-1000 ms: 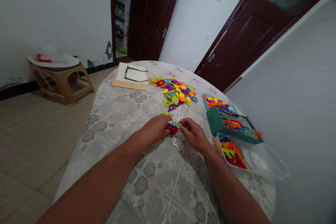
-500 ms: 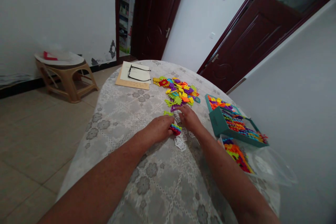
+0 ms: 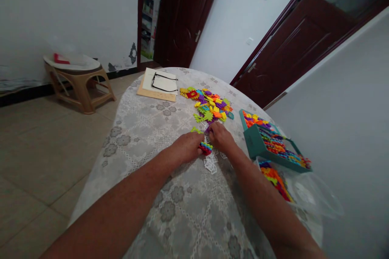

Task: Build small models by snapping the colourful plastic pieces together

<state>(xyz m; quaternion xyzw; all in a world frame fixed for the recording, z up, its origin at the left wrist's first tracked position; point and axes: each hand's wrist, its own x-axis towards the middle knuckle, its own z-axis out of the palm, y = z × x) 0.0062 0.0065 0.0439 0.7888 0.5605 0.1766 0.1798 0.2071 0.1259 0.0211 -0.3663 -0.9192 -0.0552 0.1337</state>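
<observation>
My left hand (image 3: pixel 189 147) is closed around a small stack of plastic building pieces (image 3: pixel 206 149), with red, blue and green layers showing at its right end. A yellow-green piece (image 3: pixel 197 130) pokes out just beyond its fingers. Close by on the right, my right hand (image 3: pixel 221 136) has its fingertips pinched on a purple building piece (image 3: pixel 208 129) at the near edge of the loose pile (image 3: pixel 214 105). White openwork plastic pieces (image 3: pixel 210 165) lie on the tablecloth below and between the hands.
Black glasses (image 3: pixel 164 83) rest on papers over a tan board (image 3: pixel 154 94). To the right are a green box (image 3: pixel 253 141) of colourful pieces, a shallower tray behind it, and a clear tub (image 3: pixel 275 178) with its lid. A stool (image 3: pixel 82 85) stands on the floor at left.
My right hand left the stack, reached forward to the pile's near edge and closed its fingertips on a purple piece. My left hand keeps its hold on the stack. The view shifted slightly.
</observation>
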